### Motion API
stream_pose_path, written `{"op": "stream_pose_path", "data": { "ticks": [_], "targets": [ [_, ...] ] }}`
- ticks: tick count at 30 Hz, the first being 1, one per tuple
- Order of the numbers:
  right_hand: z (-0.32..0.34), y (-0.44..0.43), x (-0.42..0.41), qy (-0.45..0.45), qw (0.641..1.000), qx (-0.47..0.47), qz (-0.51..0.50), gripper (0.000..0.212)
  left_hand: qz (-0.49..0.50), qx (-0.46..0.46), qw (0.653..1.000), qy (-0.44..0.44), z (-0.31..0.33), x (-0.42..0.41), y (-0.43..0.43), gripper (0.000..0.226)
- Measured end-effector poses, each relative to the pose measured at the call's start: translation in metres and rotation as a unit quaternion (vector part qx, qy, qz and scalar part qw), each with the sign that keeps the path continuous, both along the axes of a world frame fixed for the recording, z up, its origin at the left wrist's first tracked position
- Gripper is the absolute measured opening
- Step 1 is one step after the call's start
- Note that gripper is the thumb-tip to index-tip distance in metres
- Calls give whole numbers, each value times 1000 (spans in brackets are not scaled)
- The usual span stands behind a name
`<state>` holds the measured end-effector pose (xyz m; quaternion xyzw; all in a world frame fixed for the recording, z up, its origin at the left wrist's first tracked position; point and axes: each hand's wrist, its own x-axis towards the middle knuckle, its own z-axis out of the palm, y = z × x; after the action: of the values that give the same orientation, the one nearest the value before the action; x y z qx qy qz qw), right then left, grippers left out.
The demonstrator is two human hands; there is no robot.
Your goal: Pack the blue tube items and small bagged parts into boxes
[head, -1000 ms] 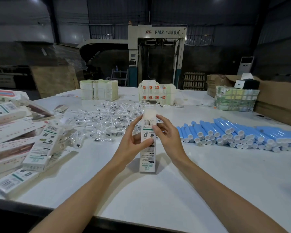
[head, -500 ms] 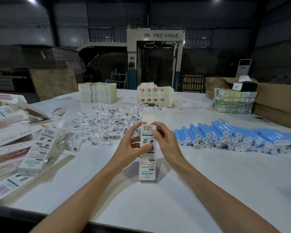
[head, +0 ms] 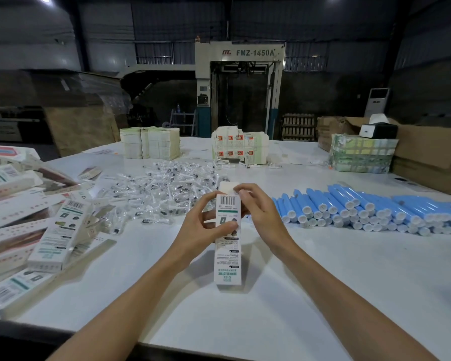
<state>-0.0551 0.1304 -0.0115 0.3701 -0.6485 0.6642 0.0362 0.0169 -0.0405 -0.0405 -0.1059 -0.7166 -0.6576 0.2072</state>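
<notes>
1 box (head: 228, 259) stands upright at frame centre: the left hand (head: 206, 227) grips its side as a brace, and the right hand (head: 261, 212) pinches the top flap (head: 227, 187), likely folding it.

I see a matt printed cardboard box (head: 227, 246), glossy blue plastic tubes (head: 370, 209), crinkly clear plastic bags (head: 164, 188), a smooth white bench (head: 323, 282).

One cam only, head-worn, wide-angle, at the near edge of the white table (head: 375, 256), facing fwd and tilted down across it. Both forearms enter from the bottom edge; left hand (head: 201, 230) and right hand (head: 266, 217) sit close, approx. frame centre, round the box (head: 228, 259). Machine (head: 240, 74) marked FMZ-1450A stands straight ahead, well beyond the table's far side. Frame edges bend, prob. lens distortion.
</notes>
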Motion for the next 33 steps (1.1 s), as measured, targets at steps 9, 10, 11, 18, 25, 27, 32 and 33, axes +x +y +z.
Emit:
{"op": "stream_pose_path", "data": {
  "ticks": [9,10,11,18,25,27,32,33],
  "targets": [
    [1,8,-17,-38,999,16,-28,10,-33,-14,999,-16,1,4,5,68],
    [1,9,-17,-29,999,21,-25,8,-34,-15,999,-17,1,3,4,69],
    [1,10,-16,-17,999,27,-23,6,-33,-18,999,-18,0,3,4,69],
    [7,14,-18,88,994,65,-20,10,-28,-26,999,-23,-1,3,3,70],
    [11,14,-11,13,997,57,42,15,-7,-34,999,-9,0,2,1,63],
    [12,11,-8,-16,998,43,39,25,-5,-36,999,-6,1,3,1,62],
    [14,8,-8,-62,997,30,41,23,-3,-51,999,0,3,4,0,65],
    [16,9,-8,-71,996,25,40,22,-4,-53,999,2,3,4,0,66]
  ]
}}
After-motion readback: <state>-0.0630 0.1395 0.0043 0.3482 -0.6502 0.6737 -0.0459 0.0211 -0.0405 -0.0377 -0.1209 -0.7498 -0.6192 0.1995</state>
